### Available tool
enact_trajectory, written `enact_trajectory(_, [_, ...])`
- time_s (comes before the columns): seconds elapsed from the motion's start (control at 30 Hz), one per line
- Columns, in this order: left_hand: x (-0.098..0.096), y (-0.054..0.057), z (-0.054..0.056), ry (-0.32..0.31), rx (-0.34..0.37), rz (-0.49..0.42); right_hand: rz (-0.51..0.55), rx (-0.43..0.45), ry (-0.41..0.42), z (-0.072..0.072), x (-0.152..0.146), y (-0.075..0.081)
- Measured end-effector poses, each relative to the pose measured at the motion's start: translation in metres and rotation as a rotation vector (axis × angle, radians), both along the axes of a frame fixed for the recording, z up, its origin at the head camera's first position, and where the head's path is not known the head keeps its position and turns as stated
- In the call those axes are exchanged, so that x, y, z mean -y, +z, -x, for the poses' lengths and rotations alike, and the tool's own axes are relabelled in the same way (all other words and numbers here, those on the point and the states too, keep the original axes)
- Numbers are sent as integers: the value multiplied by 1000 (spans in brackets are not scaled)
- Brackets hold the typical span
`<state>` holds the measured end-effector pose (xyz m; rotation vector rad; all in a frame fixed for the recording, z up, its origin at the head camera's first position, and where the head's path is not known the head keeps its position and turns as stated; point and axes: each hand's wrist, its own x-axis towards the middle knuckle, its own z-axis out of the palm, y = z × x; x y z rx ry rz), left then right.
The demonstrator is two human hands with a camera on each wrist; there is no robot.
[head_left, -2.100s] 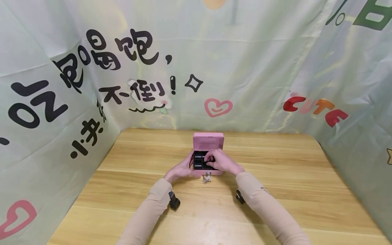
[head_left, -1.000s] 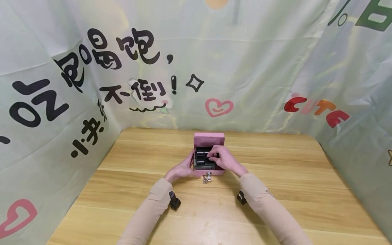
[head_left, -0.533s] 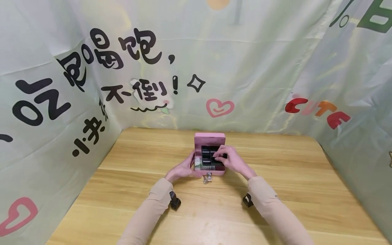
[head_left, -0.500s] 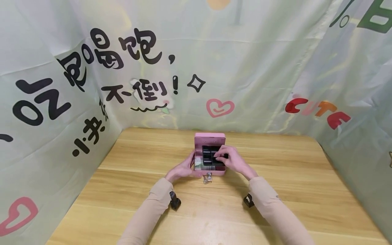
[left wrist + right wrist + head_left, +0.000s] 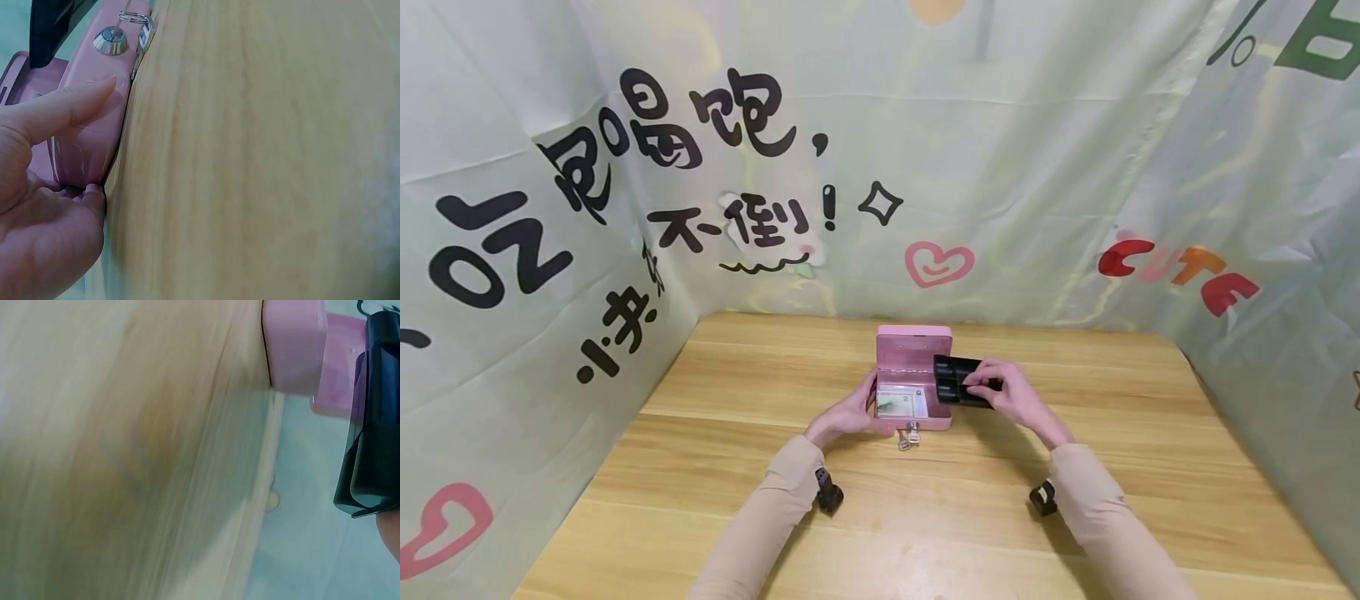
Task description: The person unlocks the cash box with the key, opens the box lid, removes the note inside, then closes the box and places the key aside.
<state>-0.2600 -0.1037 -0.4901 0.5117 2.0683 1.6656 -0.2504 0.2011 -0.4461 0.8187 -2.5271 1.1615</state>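
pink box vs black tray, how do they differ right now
The pink box is pink, while the black tray is black. The pink box stands on the table; the black tray is held up above it. The pink box has a raised lid; the black tray shows none. Both are held: left hand on the box, right hand on the tray.
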Motion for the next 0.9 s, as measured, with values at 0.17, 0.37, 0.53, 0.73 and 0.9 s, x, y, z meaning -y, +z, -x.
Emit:
enact_trajectory(0.17, [-1, 0, 1, 2, 7, 11, 15, -9, -13, 2, -15, -4])
enact_trajectory(0.37, [-1, 0, 1, 11, 10, 22, 21, -25, -18, 7, -32, -9])
enact_trajectory(0.53, [0, -1, 2, 11, 10, 26, -20, 12, -70, 16, -44, -14])
enact_trajectory(0.73, [0, -2, 2, -10, 10, 8, -76, 95, -100, 25, -54, -17])
enact_trajectory(0.9, [0, -2, 3, -9, 7, 10, -110, 135, -112, 31, -57, -17])
